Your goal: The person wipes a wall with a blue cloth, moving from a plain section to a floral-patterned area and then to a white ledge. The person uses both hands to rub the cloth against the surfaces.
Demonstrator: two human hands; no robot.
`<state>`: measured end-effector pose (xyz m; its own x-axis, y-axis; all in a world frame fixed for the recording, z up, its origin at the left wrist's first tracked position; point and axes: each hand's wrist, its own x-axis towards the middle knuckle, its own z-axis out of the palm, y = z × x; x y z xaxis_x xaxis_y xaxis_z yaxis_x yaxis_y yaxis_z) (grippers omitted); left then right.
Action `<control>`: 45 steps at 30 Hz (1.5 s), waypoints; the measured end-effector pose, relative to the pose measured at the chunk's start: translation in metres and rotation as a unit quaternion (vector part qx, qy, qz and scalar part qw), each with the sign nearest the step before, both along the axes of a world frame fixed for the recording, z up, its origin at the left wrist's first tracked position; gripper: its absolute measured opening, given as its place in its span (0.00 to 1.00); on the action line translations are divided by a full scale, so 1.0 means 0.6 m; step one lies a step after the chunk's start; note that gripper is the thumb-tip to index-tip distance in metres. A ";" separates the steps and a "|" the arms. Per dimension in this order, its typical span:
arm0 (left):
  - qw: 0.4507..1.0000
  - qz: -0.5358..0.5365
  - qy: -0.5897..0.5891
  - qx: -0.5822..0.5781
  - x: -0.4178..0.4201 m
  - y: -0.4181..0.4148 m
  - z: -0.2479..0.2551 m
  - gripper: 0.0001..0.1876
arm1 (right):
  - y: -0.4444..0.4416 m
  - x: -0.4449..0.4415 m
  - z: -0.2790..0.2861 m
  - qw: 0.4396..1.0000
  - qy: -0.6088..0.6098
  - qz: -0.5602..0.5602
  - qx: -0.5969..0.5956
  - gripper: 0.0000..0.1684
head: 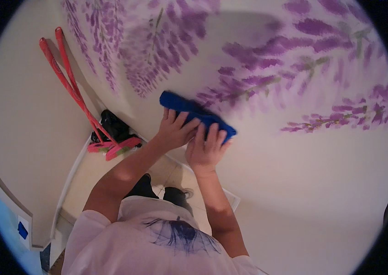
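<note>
A folded blue cloth (199,115) lies slantwise against or just in front of the painted wall (194,80), with a dark shadow along its upper edge. My left hand (178,130) has its spread fingers over the left and middle part of the cloth. Over the right part sit the fingers of my right hand (207,147), close beside the left one. Both arms reach forward, and the thumbs nearly meet at the cloth's lower edge. The side of the cloth facing the wall is hidden.
Two red-handled brooms (77,94) lean crossed in the corner at left, their pink bristles on the tiled floor (84,172). Behind them is a black plastic bag (113,125). A white baseboard (72,175) edges the wall. A pale blue panel (5,220) stands at lower left.
</note>
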<state>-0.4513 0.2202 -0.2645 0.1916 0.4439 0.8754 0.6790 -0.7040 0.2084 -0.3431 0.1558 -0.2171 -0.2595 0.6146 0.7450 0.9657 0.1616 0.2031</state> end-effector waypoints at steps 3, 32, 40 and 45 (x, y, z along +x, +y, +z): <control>0.999 0.000 -0.028 0.029 0.016 0.000 0.044 0.16 | 0.000 0.015 0.030 0.999 -0.001 -0.005 0.040 0.21; 0.996 -0.054 0.064 -0.024 0.154 -0.103 -0.058 0.13 | -0.100 0.168 -0.063 0.993 0.028 -0.080 -0.084 0.22; 0.988 -0.062 0.134 -0.054 0.179 -0.161 -0.090 0.15 | -0.170 0.221 -0.144 0.984 0.061 -0.057 -0.155 0.24; 0.995 -0.066 0.069 -0.039 0.242 -0.167 -0.002 0.16 | -0.165 0.256 -0.050 0.994 0.082 -0.054 -0.047 0.23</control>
<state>-0.3059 0.1202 -0.2657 0.3682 0.4729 0.8005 0.6071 -0.7744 0.1782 -0.1896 0.0565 -0.2471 -0.0682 0.7012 0.7097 0.9974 0.0659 0.0307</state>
